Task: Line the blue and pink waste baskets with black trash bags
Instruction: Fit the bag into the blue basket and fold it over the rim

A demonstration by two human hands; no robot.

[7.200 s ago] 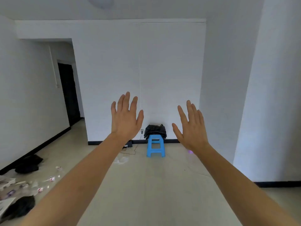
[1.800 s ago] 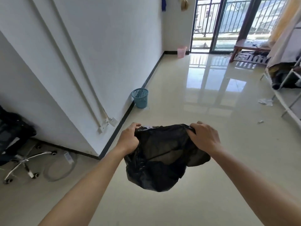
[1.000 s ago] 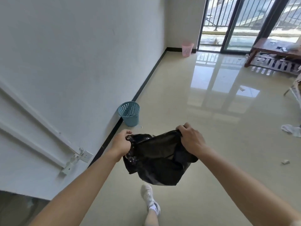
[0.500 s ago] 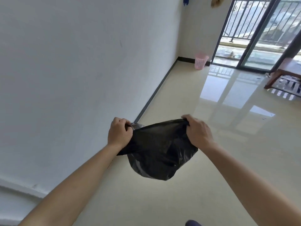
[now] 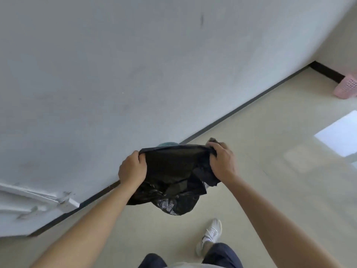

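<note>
A black trash bag point(image 5: 173, 176) hangs stretched between both hands in front of me. My left hand point(image 5: 133, 169) grips its left top edge and my right hand point(image 5: 222, 163) grips its right top edge, pulling the mouth wide. Just behind the bag's upper edge a sliver of the blue waste basket point(image 5: 167, 144) shows by the wall; the bag hides the rest. The pink waste basket point(image 5: 346, 89) stands far off at the right edge, near the room's corner.
A white wall point(image 5: 135, 74) with a dark baseboard runs diagonally on my left. White conduit and a socket point(image 5: 63, 200) are fixed low on it. My leg and white shoe point(image 5: 210, 235) are on the glossy beige floor below the bag.
I have walked closer to the blue basket and tilted my view down. The bag is held lower and wider, now covering most of the basket. My shoe has come into view.
</note>
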